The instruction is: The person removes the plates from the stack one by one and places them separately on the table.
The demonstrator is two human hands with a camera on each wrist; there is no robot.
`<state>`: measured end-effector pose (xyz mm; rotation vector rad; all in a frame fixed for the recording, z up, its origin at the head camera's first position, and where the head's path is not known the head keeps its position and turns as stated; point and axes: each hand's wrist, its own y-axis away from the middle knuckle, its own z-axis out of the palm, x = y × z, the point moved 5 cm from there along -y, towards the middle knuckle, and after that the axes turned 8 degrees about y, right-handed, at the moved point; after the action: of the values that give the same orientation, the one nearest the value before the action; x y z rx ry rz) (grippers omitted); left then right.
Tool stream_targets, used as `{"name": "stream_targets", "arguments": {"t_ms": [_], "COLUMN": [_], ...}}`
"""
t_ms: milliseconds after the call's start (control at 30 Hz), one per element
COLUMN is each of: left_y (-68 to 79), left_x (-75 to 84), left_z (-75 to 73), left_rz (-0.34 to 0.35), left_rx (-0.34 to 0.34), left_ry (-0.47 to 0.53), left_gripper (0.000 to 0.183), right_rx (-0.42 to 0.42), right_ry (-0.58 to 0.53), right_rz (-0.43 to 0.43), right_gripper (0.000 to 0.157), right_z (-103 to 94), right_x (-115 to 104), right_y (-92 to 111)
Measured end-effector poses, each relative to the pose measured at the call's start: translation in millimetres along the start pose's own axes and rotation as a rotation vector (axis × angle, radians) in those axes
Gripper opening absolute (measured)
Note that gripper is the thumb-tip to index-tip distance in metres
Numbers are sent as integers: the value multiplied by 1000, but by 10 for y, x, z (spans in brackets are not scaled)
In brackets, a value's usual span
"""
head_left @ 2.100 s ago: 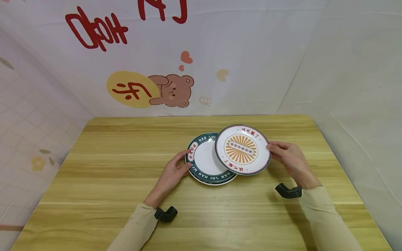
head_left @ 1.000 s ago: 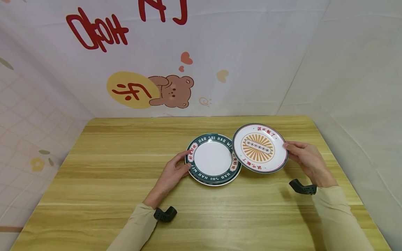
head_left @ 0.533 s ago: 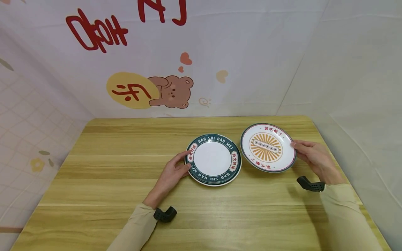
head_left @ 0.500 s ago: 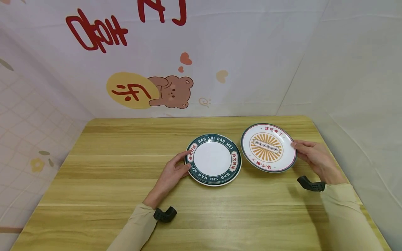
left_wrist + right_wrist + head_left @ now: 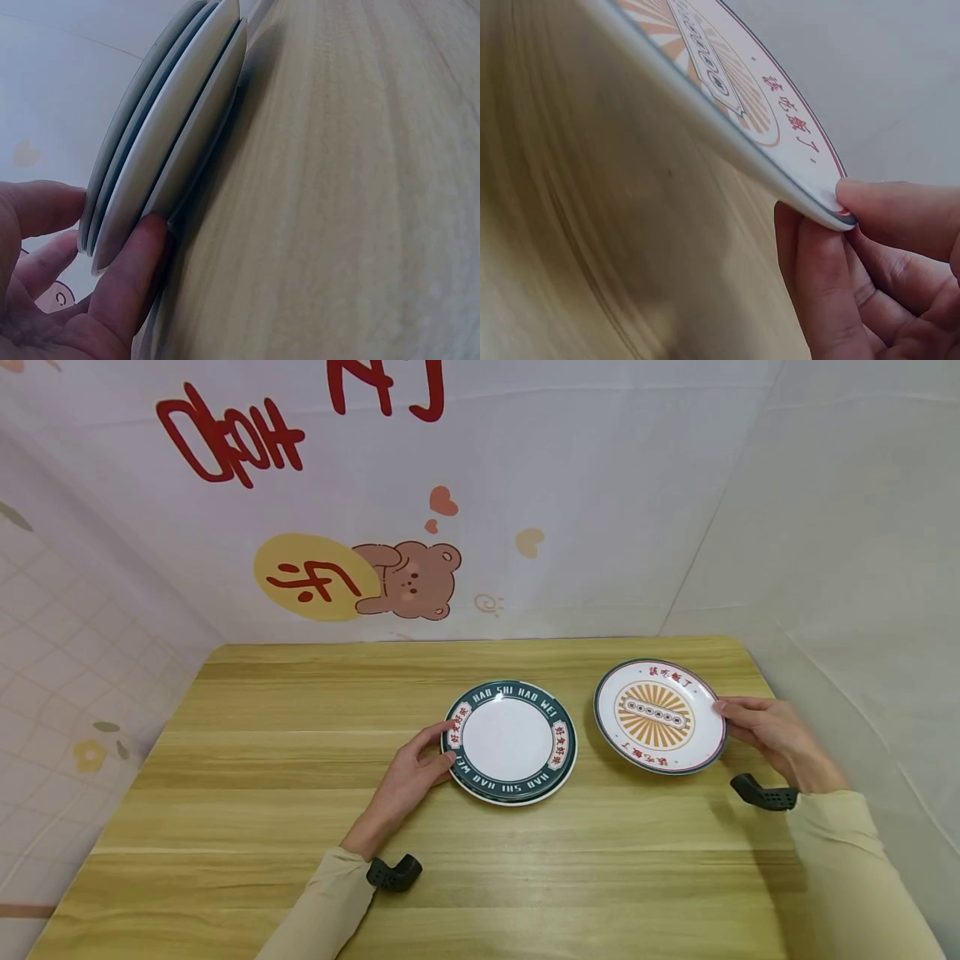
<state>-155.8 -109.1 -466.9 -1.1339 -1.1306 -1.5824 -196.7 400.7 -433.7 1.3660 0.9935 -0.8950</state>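
A stack of plates sits mid-table, topped by a white plate with a dark green lettered rim (image 5: 508, 739). At its left edge my left hand (image 5: 401, 787) holds the rims between thumb and fingers. Edge-on in the left wrist view, several stacked rims (image 5: 169, 139) show. To the right, my right hand (image 5: 780, 742) pinches the edge of a white plate with an orange sunburst and red characters (image 5: 655, 717). The right wrist view shows that plate (image 5: 802, 161) tilted above the wood, thumb on its upper face and fingers underneath.
The wooden table (image 5: 480, 893) ends at a white cloth backdrop (image 5: 600, 485) printed with a bear and red characters. Another pale cloth wall (image 5: 862, 568) rises beside the table's right edge. Black wrist mounts (image 5: 395, 872) sit on both forearms.
The sunburst plate, held in my right hand, has moved right from over the green-rimmed plate to well apart from the stack. My left hand has stayed at the stack's left edge.
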Motion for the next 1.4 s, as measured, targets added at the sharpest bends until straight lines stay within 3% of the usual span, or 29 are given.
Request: {"name": "stream_targets", "arguments": {"t_ms": [633,1200,1400], "left_y": [4,3,7], "left_x": [-13,-12,-8], "left_z": [-8,-8,-9], "left_rz": [3,2,-5], "left_rx": [-1,-1,12], "left_ry": [4,9,4], "left_gripper": [52,52,52], "right_rx": [-21,-30,-5], "right_ry": [91,174,158], "right_rz": [112,125,120], "right_gripper": [25,25,26], "right_z": [-289,-379,-384], "right_x": [153,244,275], "right_y": [-130,-213,-244]}}
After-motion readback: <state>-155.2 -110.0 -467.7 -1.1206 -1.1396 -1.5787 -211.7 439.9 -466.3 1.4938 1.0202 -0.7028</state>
